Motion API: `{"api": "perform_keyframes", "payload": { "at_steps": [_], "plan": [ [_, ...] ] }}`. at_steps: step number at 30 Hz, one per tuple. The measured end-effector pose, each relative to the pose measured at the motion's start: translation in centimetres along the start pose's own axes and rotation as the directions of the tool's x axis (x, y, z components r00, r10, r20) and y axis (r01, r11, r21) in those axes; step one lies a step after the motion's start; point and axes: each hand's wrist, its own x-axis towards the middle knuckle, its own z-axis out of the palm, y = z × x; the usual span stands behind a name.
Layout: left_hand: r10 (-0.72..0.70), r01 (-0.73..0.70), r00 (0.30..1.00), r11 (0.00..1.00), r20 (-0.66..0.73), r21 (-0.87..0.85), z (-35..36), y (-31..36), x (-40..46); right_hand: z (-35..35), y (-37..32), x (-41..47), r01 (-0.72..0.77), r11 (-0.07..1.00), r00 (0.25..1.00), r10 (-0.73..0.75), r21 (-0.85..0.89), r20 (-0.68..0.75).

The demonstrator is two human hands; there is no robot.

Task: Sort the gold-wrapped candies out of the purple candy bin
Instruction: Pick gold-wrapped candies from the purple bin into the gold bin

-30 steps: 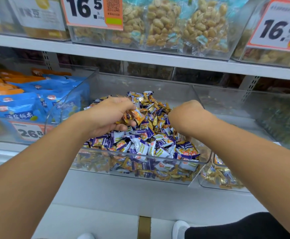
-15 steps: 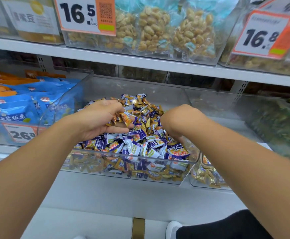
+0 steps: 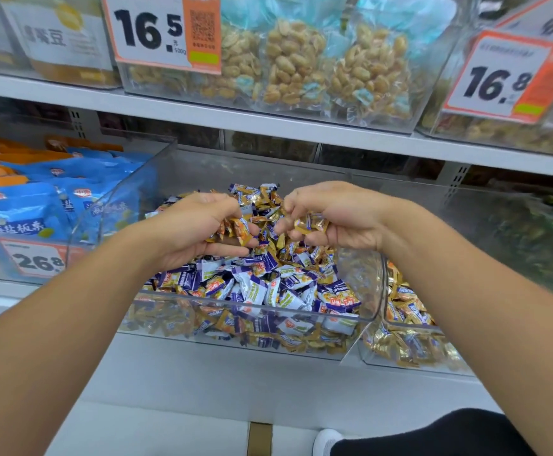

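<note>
Both hands hover over the clear candy bin (image 3: 252, 319), left hand (image 3: 199, 230) and right hand (image 3: 337, 218) each clutching gold-wrapped candies (image 3: 311, 223); blue snack bags (image 3: 21, 212) sit leftward.

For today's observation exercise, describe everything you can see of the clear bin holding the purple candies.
The clear bin is a see-through, glossy plastic tub with a low front wall and taller side walls, standing on a white shelf. It is heaped with small purple-and-white and gold-wrapped candies. The left hand and right hand hover over the heap, each gripping gold candies. A second clear bin of gold candies adjoins its right side.
</note>
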Motion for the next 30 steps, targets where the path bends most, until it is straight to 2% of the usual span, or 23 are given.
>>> {"api": "perform_keyframes", "payload": {
  "at_steps": [1, 2, 3, 4, 5, 6, 7, 8, 11, 13, 16, 17, 19, 21, 22, 24, 30],
  "plan": [
    [-0.003, 0.003, 1.0, 1.0, -0.01, -0.004, 0.1, 0.0, 0.0, 0.1, 0.0, 0.5, -0.038, 0.995, 0.999, 0.04, 0.094, -0.021],
    [-0.008, 0.007, 1.0, 1.0, -0.023, -0.003, 0.2, 0.0, 0.0, -0.1, 0.0, 1.0, -0.067, 0.995, 0.996, 0.072, 0.08, -0.058],
    [-0.01, 0.01, 0.999, 1.0, -0.038, 0.008, 0.2, -0.1, 0.0, -0.1, 0.0, 1.3, -0.079, 0.993, 0.99, 0.069, -0.085, -0.12],
    [-0.01, 0.012, 0.999, 0.999, -0.05, 0.033, 0.3, -0.1, -0.1, -0.2, 0.2, 1.7, -0.092, 0.921, 0.984, 0.025, -0.379, -0.177],
    [-0.008, 0.011, 0.998, 0.998, -0.058, 0.064, 0.2, -0.2, -0.1, -0.1, 0.5, 1.9, -0.111, 0.736, 0.982, -0.023, -0.668, -0.188],
    [-0.001, 0.007, 0.998, 0.996, -0.062, 0.092, 0.2, -0.2, -0.2, 0.2, 0.8, 2.1, -0.124, 0.507, 0.985, -0.043, -0.853, -0.168],
    [0.007, 0.0, 0.998, 0.994, -0.063, 0.108, 0.0, -0.2, -0.2, 0.5, 1.1, 2.2, -0.138, 0.347, 0.988, -0.017, -0.928, -0.153],
    [0.012, -0.004, 0.998, 0.993, -0.064, 0.117, -0.1, -0.3, -0.2, 0.6, 1.3, 2.4, -0.153, 0.297, 0.988, 0.049, -0.942, -0.145],
    [0.009, 0.003, 0.998, 0.986, -0.07, 0.164, -0.2, -0.6, 0.0, 0.5, 1.6, 2.7, -0.185, 0.355, 0.969, 0.222, -0.916, -0.109],
    [0.029, -0.013, 0.997, 0.97, -0.065, 0.243, -0.1, -0.7, -0.1, 0.2, 1.8, 2.8, -0.169, 0.379, 0.97, 0.229, -0.91, -0.084],
    [0.16, -0.112, 0.984, 0.893, -0.075, 0.436, 0.1, -0.7, 0.0, 0.1, 2.2, 3.2, -0.153, 0.431, 0.974, 0.217, -0.889, -0.062],
    [0.229, -0.155, 0.97, 0.842, -0.082, 0.517, 0.1, -0.7, 0.1, 0.0, 2.3, 3.5, -0.144, 0.457, 0.977, 0.204, -0.878, -0.054],
    [0.379, -0.224, 0.923, 0.675, -0.07, 0.703, -0.1, -0.8, 0.7, -0.2, 2.3, 3.9, -0.132, 0.528, 0.985, 0.168, -0.839, -0.049],
    [0.441, -0.238, 0.897, 0.539, -0.03, 0.808, -0.4, -0.8, 1.0, -0.6, 2.1, 4.2, -0.117, 0.628, 0.992, 0.108, -0.77, -0.062],
    [0.44, -0.245, 0.898, 0.512, -0.007, 0.823, -0.4, -0.9, 1.2, -0.6, 2.0, 4.3, -0.105, 0.672, 0.994, 0.071, -0.733, -0.077],
    [0.421, -0.246, 0.907, 0.508, 0.011, 0.825, -0.4, -0.9, 1.5, -0.8, 2.0, 4.4, -0.082, 0.703, 0.995, 0.014, -0.707, -0.101],
    [0.402, -0.223, 0.916, 0.491, 0.008, 0.842, -0.4, -0.7, 1.4, -1.2, 1.6, 4.4, -0.13, 0.652, 0.979, -0.032, -0.747, -0.199]
  ]
}}
